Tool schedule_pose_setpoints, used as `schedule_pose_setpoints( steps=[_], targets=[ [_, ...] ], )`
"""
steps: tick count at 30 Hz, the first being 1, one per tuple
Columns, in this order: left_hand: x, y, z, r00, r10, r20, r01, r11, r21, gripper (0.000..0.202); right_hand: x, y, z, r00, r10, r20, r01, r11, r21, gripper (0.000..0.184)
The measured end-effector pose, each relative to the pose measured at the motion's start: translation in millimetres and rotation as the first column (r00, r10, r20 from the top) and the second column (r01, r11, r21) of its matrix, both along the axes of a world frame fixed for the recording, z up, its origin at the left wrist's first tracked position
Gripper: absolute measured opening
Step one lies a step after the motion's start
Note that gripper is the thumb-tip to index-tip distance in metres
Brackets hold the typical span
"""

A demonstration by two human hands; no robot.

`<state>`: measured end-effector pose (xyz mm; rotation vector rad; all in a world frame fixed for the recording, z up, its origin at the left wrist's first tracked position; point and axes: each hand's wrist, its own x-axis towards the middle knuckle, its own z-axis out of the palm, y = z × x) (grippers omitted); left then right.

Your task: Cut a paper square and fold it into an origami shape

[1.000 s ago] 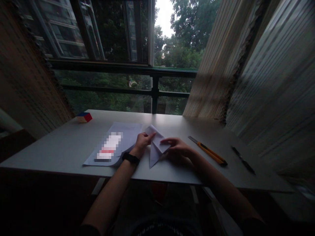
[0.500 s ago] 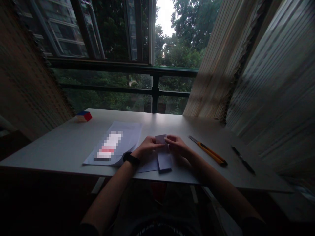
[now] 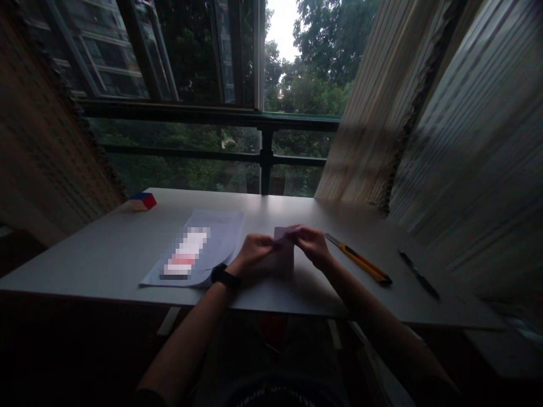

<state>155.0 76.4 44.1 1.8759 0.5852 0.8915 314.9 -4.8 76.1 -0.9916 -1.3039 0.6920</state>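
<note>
A folded piece of white paper is held between my two hands near the front edge of the table. My left hand, with a black band on its wrist, pinches the paper's left side. On the upper right side, my right hand is closed on the same paper. Their fingertips are close together and partly blurred, so the exact folds are hard to make out. Left of my left hand lie white paper sheets, with a pixelated patch over them.
A yellow utility knife lies right of my right hand, its blade end pointing away. Farther right is a dark pen. A colourful cube sits at the white table's far left corner. Curtains and a window stand behind.
The folded paper has been raised and turned in my hands, and its lower part no longer stretches to the table's front edge. My right hand has shifted slightly right and up.
</note>
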Motion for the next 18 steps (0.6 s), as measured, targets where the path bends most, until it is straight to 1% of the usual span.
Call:
schedule_pose_setpoints(
  steps=[3,6,8,14,16,18],
  targets=[
    [-1.5,1.2,2.6,0.992,0.115,0.049,-0.121,0.982,0.146,0.022,-1.6,-3.6,10.2,0.988,-0.022,0.154,0.000,0.990,0.142,0.013],
    [-1.3,-0.5,6.9,0.980,0.176,0.088,-0.191,0.958,0.212,0.021,-0.3,-1.0,18.1,0.979,0.000,0.205,-0.036,0.985,0.171,0.013],
    [0.4,-1.9,9.0,0.980,0.175,0.096,-0.192,0.958,0.212,0.021,2.3,3.3,22.4,0.981,0.024,0.192,-0.056,0.985,0.163,0.014],
    [10.9,-2.7,15.3,0.980,0.178,0.088,-0.190,0.970,0.150,0.023,14.1,14.5,34.5,0.990,0.064,0.125,-0.076,0.993,0.095,0.020],
    [15.0,-2.1,19.8,0.978,0.192,0.080,-0.203,0.966,0.162,0.024,19.0,16.5,36.8,0.995,0.062,0.073,-0.066,0.996,0.065,0.021],
    [19.0,-1.4,24.7,0.975,0.212,0.067,-0.221,0.954,0.202,0.025,24.1,17.6,37.2,0.999,0.052,0.000,-0.052,0.998,0.034,0.023]
  ],
)
